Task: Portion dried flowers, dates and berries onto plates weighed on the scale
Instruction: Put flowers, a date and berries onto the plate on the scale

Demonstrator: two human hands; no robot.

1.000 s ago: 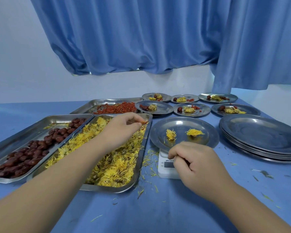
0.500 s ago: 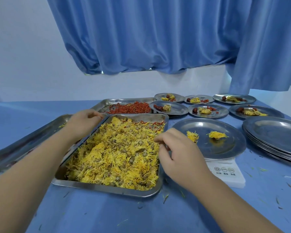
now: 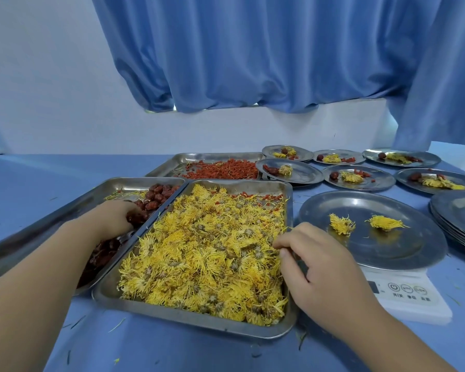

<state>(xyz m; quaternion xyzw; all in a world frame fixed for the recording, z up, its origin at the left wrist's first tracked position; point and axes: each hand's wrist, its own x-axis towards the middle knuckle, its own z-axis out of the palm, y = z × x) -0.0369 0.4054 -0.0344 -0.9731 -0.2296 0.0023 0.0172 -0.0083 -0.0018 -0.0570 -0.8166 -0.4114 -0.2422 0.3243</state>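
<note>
A steel tray heaped with yellow dried flowers lies in front of me. Left of it, a tray holds dark red dates. My left hand is down in the date tray, fingers curled around a date. My right hand rests on the flower tray's right rim, bent fingertips touching the flowers. Whether it holds any is unclear. A steel plate sits on the white scale with two flower heads on it. Behind is a tray of red berries.
Several filled plates with flowers, dates and berries stand at the back right. A stack of bare plates sits at the right edge. Loose petals litter the blue tablecloth. A blue curtain hangs behind the table.
My left hand went from the flower tray leftward into the date tray. My right hand shifted from in front of the scale to the flower tray's right rim.
</note>
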